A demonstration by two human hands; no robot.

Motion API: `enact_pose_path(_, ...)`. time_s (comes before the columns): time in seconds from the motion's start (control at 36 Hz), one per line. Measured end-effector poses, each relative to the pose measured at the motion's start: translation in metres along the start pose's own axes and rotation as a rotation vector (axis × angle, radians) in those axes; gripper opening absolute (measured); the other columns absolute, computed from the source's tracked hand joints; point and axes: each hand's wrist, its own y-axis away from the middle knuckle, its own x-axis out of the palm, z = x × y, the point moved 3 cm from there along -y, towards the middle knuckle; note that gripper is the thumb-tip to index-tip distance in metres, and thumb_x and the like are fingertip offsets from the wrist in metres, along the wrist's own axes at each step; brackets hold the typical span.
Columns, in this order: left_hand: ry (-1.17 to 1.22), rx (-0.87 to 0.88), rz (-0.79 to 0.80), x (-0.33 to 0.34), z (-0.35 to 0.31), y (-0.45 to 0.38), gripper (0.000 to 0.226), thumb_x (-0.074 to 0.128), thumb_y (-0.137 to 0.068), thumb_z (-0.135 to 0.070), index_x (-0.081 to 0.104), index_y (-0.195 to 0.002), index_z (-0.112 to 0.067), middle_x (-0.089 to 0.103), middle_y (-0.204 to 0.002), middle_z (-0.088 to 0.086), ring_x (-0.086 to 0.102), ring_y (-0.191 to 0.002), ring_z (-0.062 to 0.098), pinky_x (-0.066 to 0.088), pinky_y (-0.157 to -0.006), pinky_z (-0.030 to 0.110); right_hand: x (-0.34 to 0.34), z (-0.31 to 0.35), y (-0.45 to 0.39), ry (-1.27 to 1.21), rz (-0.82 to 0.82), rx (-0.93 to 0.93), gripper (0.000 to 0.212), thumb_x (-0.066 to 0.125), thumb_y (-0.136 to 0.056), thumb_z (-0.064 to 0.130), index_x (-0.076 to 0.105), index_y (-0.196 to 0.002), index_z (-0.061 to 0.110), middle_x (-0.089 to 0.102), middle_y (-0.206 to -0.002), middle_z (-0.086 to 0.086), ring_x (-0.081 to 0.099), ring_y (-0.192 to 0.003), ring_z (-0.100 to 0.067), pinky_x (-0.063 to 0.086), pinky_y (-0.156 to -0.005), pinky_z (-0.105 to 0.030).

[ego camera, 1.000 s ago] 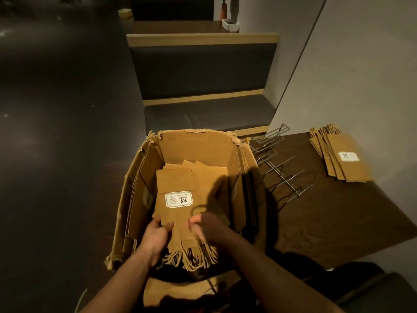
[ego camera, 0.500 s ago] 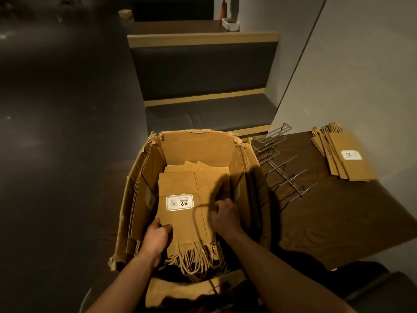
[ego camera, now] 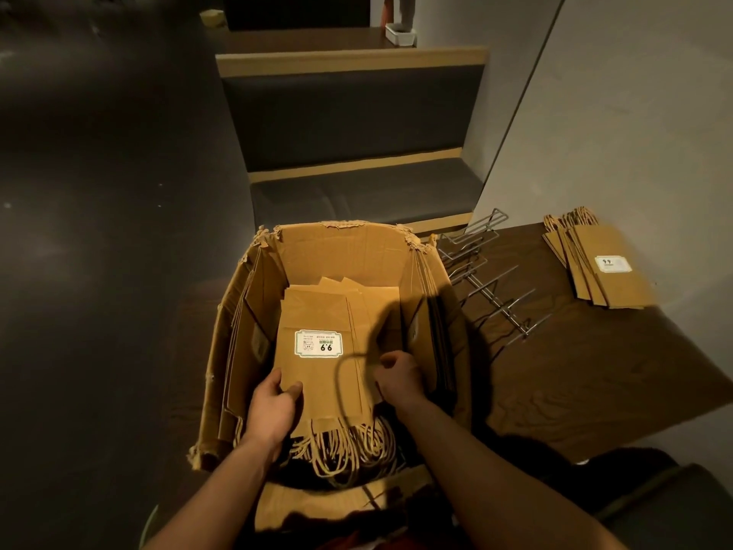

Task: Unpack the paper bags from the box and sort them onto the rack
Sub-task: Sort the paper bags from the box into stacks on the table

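Note:
An open, torn cardboard box (ego camera: 234,343) stands in front of me. Inside it lies a flat stack of brown paper bags (ego camera: 329,311), the top one bearing a white "9.9" label, with twisted paper handles toward me. My left hand (ego camera: 273,406) grips the stack's near left edge, thumb on top. My right hand (ego camera: 396,373) holds the stack's right edge with curled fingers. A wire rack (ego camera: 482,271) lies on the brown table (ego camera: 575,375) to the right of the box. Another pile of paper bags (ego camera: 599,267) rests at the table's far right.
A dark padded bench (ego camera: 357,192) with wooden trim runs behind the box. A grey wall (ego camera: 634,113) borders the table on the right. Dark floor (ego camera: 99,232) spreads to the left. A black cord loops over the bags near my right hand.
My right hand moved from the middle of the stack to its right edge and took hold there. The left hand stays on the left edge.

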Motion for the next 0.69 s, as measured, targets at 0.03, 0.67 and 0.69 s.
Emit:
enact_pose_path(0.03,0.007,0.0,0.006,0.0,0.0,0.0,0.036,0.049,-0.099,-0.008,0.053,-0.132,-0.022,0.067,-0.117,0.006,0.064,-0.107,0.027,0.049,-0.097,0.052,0.0,0.0,0.0,-0.025,0.009,0.012,0.025,0.062,-0.09,0.014,0.06,-0.115,0.015,0.061,-0.11,-0.003,0.058,-0.096,-0.017,0.053,-0.075,-0.028)
enact_pose_path(0.67,0.58,-0.286,0.226,0.006,-0.003,0.001,0.035,0.04,-0.101,-0.009,0.05,-0.133,-0.019,0.066,-0.116,0.018,0.067,-0.095,0.033,0.06,-0.065,0.047,-0.01,0.017,0.01,-0.086,0.004,-0.054,0.028,0.059,-0.093,0.036,0.063,-0.111,0.014,0.065,-0.106,-0.006,0.063,-0.087,-0.014,0.053,-0.067,-0.028)
enact_pose_path(0.69,0.585,-0.287,0.228,0.005,-0.004,0.001,0.035,0.039,-0.101,-0.01,0.05,-0.134,-0.019,0.065,-0.117,0.018,0.066,-0.097,0.033,0.06,-0.065,0.046,-0.01,0.019,0.011,-0.125,0.029,-0.062,0.027,0.059,-0.094,0.036,0.063,-0.108,0.013,0.066,-0.1,-0.004,0.062,-0.083,-0.011,0.051,-0.063,-0.025)
